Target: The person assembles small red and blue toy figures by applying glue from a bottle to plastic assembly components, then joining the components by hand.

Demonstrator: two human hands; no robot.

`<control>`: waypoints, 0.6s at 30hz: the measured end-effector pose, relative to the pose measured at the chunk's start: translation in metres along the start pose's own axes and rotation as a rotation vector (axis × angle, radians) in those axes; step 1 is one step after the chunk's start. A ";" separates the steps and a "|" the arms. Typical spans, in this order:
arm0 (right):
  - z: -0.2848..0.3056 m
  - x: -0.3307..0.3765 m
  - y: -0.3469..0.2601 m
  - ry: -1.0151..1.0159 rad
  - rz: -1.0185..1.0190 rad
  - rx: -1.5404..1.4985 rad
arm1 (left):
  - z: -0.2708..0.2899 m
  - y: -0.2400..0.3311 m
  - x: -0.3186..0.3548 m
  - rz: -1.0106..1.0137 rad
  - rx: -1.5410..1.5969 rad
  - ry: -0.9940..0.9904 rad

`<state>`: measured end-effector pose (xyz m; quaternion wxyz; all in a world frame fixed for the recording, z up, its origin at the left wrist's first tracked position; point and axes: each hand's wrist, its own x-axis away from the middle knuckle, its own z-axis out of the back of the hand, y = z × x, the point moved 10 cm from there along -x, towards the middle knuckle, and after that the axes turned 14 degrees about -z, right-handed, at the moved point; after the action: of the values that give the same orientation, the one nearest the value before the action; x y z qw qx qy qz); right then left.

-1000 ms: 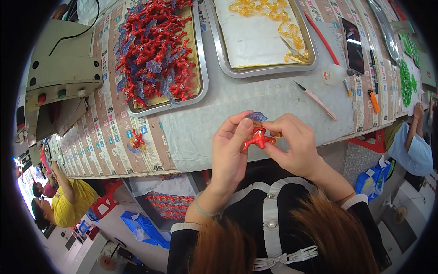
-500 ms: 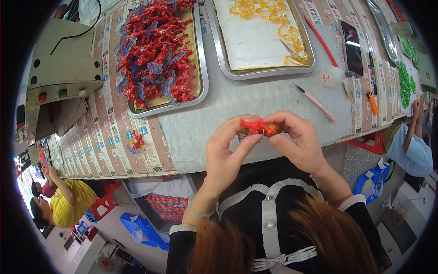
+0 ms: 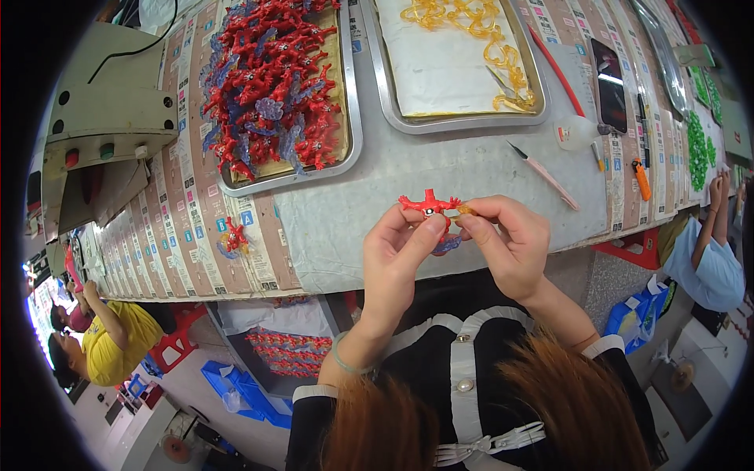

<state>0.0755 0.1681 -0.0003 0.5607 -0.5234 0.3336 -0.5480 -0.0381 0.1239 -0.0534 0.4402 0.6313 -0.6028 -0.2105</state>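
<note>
Counter: grey sheet over label-strip covering, filling the upper half.
Floor: pale, at 7 o'clock.
Stool: red plastic, 8 o'clock.

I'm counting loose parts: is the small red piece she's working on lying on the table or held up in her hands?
Held up. The red piece is pinched between left hand and right hand, above the table edge.

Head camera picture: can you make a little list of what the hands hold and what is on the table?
left hand: pinches a red plastic toy piece
right hand: pinches the same piece from the other side
left tray: heaped with red and purple pieces
right tray: white sheet with yellow pieces
table: craft knife, phone, orange lighter
</note>
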 end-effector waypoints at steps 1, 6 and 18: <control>0.000 0.000 -0.002 0.015 0.024 0.016 | -0.002 -0.001 0.001 0.000 0.001 0.000; 0.000 0.001 -0.008 0.053 0.086 0.114 | 0.000 0.021 0.002 -0.234 -0.385 0.003; -0.010 -0.008 0.002 -0.378 -0.239 -0.250 | -0.015 0.023 -0.003 -0.147 -0.371 -0.240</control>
<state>0.0652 0.1733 -0.0063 0.4752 -0.7176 0.2238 -0.4573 -0.0399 0.1337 -0.0281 0.4573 0.5521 -0.5542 -0.4230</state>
